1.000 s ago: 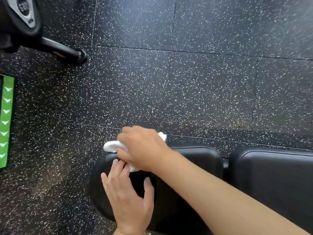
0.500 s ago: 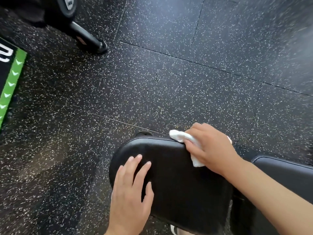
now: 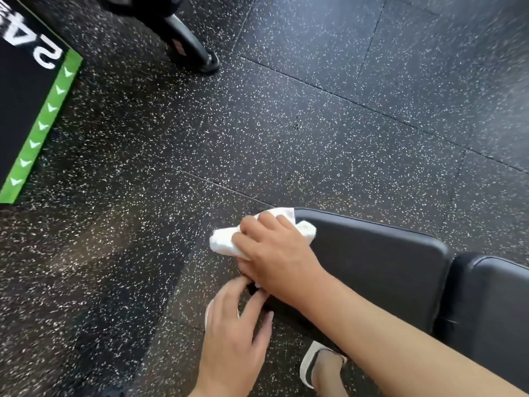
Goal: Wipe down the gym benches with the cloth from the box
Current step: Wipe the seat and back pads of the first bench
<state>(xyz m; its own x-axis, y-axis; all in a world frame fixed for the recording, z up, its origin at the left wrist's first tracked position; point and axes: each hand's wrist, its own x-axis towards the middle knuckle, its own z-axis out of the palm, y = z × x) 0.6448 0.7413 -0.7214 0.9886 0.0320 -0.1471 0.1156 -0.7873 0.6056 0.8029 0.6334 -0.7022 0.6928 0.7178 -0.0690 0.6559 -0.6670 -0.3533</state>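
Cloth [image 3: 226,242] moved to bench [image 3: 372,262] end.

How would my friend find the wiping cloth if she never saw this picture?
Find the black padded bench on the speckled floor. At its rounded end, the right hand grips the cloth. It is crumpled and the only white thing on the bench.

White cloth [image 3: 224,242] bunched, draped over black padded bench [image 3: 372,262] end
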